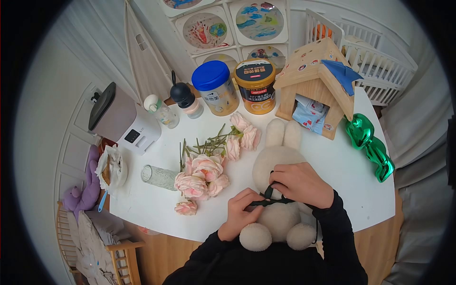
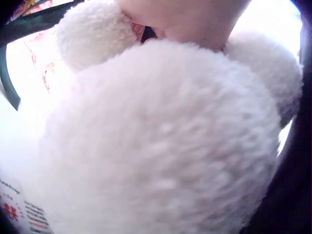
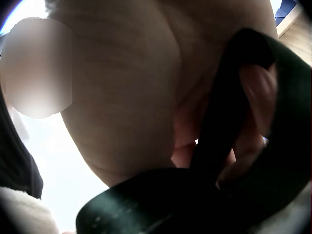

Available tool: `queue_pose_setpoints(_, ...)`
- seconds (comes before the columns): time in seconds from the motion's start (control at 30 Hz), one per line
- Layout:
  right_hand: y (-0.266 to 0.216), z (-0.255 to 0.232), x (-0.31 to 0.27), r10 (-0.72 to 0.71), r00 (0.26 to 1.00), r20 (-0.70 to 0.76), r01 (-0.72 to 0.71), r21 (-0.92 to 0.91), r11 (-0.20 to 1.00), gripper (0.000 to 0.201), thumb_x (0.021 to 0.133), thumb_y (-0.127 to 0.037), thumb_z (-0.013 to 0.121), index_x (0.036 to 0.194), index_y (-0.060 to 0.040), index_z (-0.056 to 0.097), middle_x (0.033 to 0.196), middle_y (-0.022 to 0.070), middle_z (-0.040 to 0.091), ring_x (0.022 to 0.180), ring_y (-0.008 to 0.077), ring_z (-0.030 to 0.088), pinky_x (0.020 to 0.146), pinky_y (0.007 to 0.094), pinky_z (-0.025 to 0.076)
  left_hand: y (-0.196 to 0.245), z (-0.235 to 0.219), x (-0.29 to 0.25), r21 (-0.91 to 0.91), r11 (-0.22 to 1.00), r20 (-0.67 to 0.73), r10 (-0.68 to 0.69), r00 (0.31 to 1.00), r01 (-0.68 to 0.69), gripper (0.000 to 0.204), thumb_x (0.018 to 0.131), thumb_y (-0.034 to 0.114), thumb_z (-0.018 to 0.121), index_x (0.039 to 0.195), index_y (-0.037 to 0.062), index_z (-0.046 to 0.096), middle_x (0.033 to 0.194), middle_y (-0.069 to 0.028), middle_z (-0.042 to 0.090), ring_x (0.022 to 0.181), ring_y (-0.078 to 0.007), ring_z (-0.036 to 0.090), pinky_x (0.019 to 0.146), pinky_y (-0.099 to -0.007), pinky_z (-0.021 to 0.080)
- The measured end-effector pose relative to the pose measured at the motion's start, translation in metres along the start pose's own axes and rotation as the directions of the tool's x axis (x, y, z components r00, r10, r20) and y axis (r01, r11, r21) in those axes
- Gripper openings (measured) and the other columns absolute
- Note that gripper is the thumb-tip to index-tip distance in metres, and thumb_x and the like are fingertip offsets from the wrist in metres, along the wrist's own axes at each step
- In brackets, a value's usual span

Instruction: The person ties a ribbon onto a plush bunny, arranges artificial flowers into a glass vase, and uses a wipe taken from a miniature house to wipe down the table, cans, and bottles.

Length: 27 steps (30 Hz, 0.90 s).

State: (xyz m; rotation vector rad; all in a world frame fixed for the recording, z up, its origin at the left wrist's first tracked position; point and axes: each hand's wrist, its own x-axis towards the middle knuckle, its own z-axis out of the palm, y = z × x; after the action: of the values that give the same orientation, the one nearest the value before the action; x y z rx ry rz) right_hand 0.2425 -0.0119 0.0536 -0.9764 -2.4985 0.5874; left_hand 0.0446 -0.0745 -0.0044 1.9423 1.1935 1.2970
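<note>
A cream plush rabbit [image 1: 279, 161] lies on its back on the white table, ears away from the person. Dark green ribbon [image 1: 271, 202] crosses its neck. The left hand [image 1: 241, 213] pinches the ribbon at the left of the neck. Above the neck, the right hand [image 1: 304, 183] holds a raised loop of it between curled fingers. In the right wrist view the ribbon [image 3: 287, 141] bends around the fingers of the right hand [image 3: 122, 87]. Plush fur [image 2: 161, 136] fills most of the left wrist view and hides the left fingertips.
Pink flowers [image 1: 206, 168] and a glass vase [image 1: 159, 176] lie left of the rabbit. Behind stand two cans [image 1: 221, 97], bottles [image 1: 186, 97] and a wooden house [image 1: 308, 71]. A green foil balloon [image 1: 375, 152] is at the right edge, a grey-white appliance [image 1: 126, 121] at the left.
</note>
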Motion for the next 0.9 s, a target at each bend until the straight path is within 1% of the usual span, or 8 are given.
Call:
queue_pose_setpoints(0.1,0.0,-0.006,-0.003,-0.066,0.995,-0.08,0.058,-0.106,0.993,0.014,0.075,-0.008,0.068,0.086,-0.0062,0.061,0.086,0.0056,0.057,0.087,0.0257,0.058,0.073,0.0375,0.046,0.0,-0.012,-0.002,-0.134,0.975,0.193,-0.15,0.97,0.177,0.015,0.069,-0.005,0.065,0.083,0.0003,0.066,0.078,-0.0071,0.059,0.069,-0.0153,0.059,0.059,-0.025,0.045)
queue_pose_setpoints(0.17,-0.011,-0.015,-0.003,-0.105,0.974,-0.2,0.073,-0.16,0.984,0.015,0.074,-0.007,0.069,0.086,-0.0063,0.06,0.089,0.0049,0.057,0.09,0.025,0.056,0.077,0.0371,0.045,-0.003,-0.019,-0.002,-0.344,0.799,0.479,-0.302,0.824,0.493,0.011,0.072,-0.006,0.065,0.082,-0.0024,0.064,0.079,-0.0045,0.057,0.075,-0.0123,0.055,0.068,-0.0238,0.042)
queue_pose_setpoints(0.23,-0.024,-0.026,-0.008,-0.151,0.937,-0.315,0.085,-0.214,0.973,0.017,0.073,-0.007,0.07,0.086,-0.0063,0.06,0.091,0.0042,0.056,0.093,0.0243,0.055,0.081,0.0368,0.044,-0.001,-0.024,0.001,-0.427,0.667,0.54,-0.354,0.764,0.611,0.008,0.074,-0.005,0.065,0.081,-0.0032,0.064,0.08,-0.003,0.055,0.076,-0.0112,0.053,0.069,-0.0228,0.04)
queue_pose_setpoints(0.27,-0.029,-0.032,-0.013,-0.194,0.948,-0.253,0.155,-0.164,0.974,0.016,0.072,-0.006,0.067,0.085,-0.0053,0.057,0.09,0.0049,0.054,0.094,0.0231,0.054,0.083,0.0354,0.043,-0.001,-0.026,0.002,-0.487,0.513,0.606,-0.384,0.697,0.707,0.005,0.075,-0.004,0.065,0.08,-0.004,0.063,0.08,-0.0015,0.054,0.077,-0.0102,0.051,0.07,-0.0219,0.038)
queue_pose_setpoints(0.4,-0.03,-0.02,-0.024,-0.265,0.964,0.029,0.265,0.011,0.964,0.013,0.076,-0.01,0.065,0.083,-0.0061,0.055,0.085,0.0054,0.051,0.093,0.0219,0.051,0.084,0.0348,0.041,-0.009,-0.027,-0.003,-0.483,0.484,0.637,-0.378,0.672,0.73,0.002,0.078,-0.001,0.064,0.08,-0.0032,0.064,0.081,-0.0006,0.054,0.079,-0.0113,0.052,0.07,-0.0211,0.037)
queue_pose_setpoints(0.5,-0.03,-0.001,-0.018,-0.267,0.951,0.156,0.259,0.066,0.964,0.018,0.078,-0.019,0.068,0.081,-0.0075,0.055,0.084,0.0041,0.051,0.089,0.0207,0.051,0.081,0.0335,0.04,-0.015,-0.025,-0.009,-0.567,0.289,0.703,-0.318,0.636,0.771,0.005,0.082,0.004,0.064,0.081,-0.0011,0.065,0.082,-0.0007,0.054,0.07,-0.0093,0.048,0.063,-0.0207,0.034)
queue_pose_setpoints(0.57,-0.034,0.002,-0.014,-0.246,0.959,0.143,0.253,-0.032,0.967,0.021,0.079,-0.023,0.068,0.081,-0.0077,0.054,0.083,0.0036,0.051,0.087,0.0201,0.05,0.079,0.0322,0.04,-0.018,-0.023,-0.009,-0.628,0.019,0.717,-0.374,0.588,0.778,0.009,0.086,0.006,0.062,0.084,-0.002,0.065,0.085,-0.0047,0.059,0.063,-0.0074,0.041,0.057,-0.0207,0.032)
queue_pose_setpoints(0.9,-0.035,0.005,-0.01,-0.221,0.974,0.046,0.224,-0.295,0.929,0.013,0.076,-0.017,0.068,0.077,-0.0074,0.059,0.077,0.0036,0.055,0.087,0.0194,0.052,0.089,0.0335,0.039,-0.01,-0.025,0.003,-0.561,0.314,0.652,-0.403,0.643,0.766,0.018,0.096,0.013,0.051,0.099,-0.0018,0.061,0.079,0.0019,0.053,0.06,-0.0037,0.036,0.053,-0.0188,0.027)
